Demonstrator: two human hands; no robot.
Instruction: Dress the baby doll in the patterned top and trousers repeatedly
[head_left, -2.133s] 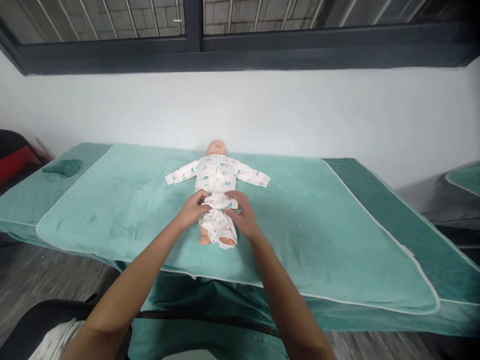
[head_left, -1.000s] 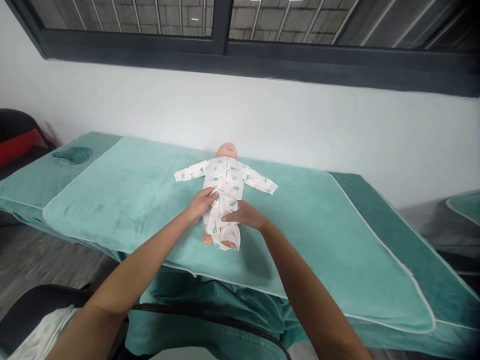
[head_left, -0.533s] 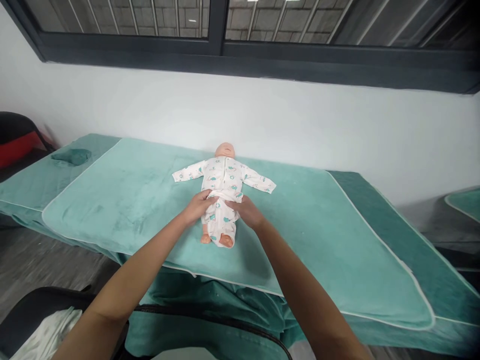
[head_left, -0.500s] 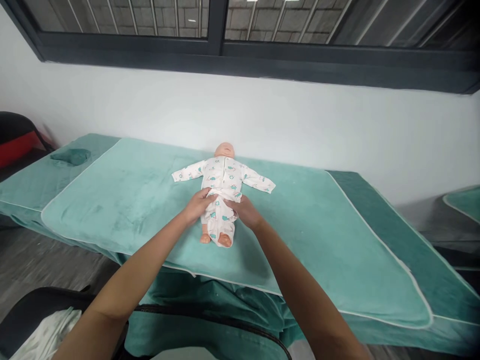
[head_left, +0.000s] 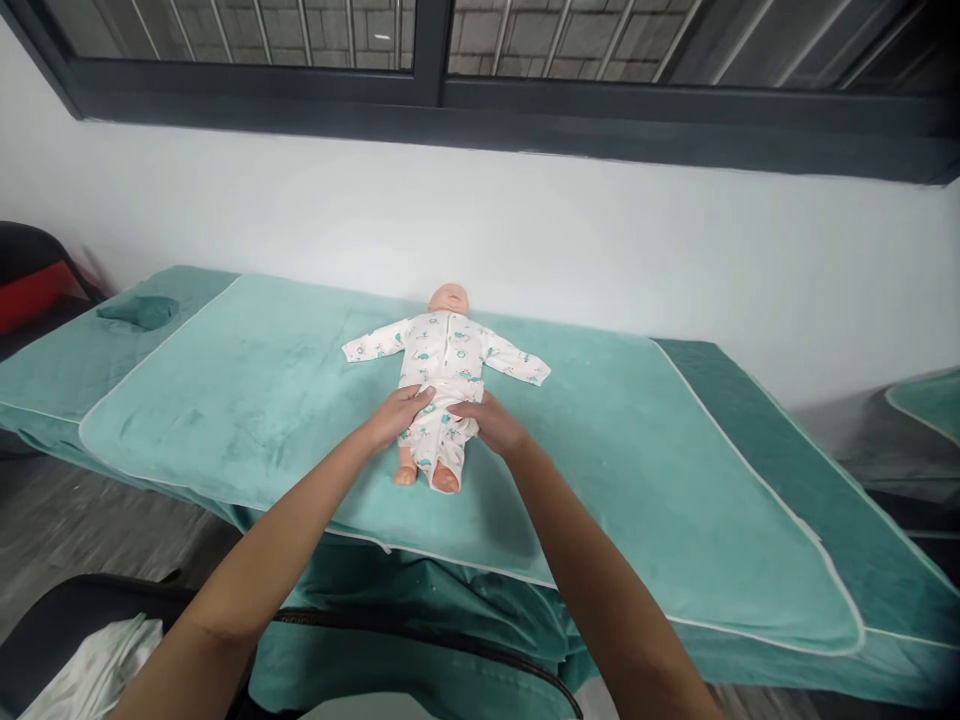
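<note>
A baby doll (head_left: 448,299) lies on its back on the green bed, head toward the wall, arms spread. It wears a white printed top (head_left: 444,347) with long sleeves. White printed pants (head_left: 435,438) cover its hips and upper legs; both bare feet show below. My left hand (head_left: 401,412) grips the pants at the waist on the left side, thumb on top. On the right side of the waist my right hand (head_left: 491,420) holds the same cloth, thumb over the front. The undersides of my fingers are hidden.
The bed (head_left: 615,470) runs along the white wall under a dark window frame (head_left: 442,105). A crumpled green cloth (head_left: 142,312) lies at its left end. On a black chair (head_left: 90,600) at lower left rests a white cloth (head_left: 101,665).
The pants sit smoother and higher around the doll's waist, and the top's hem shows less over them. The doll's feet have shifted slightly left; my hands stay near the waist.
</note>
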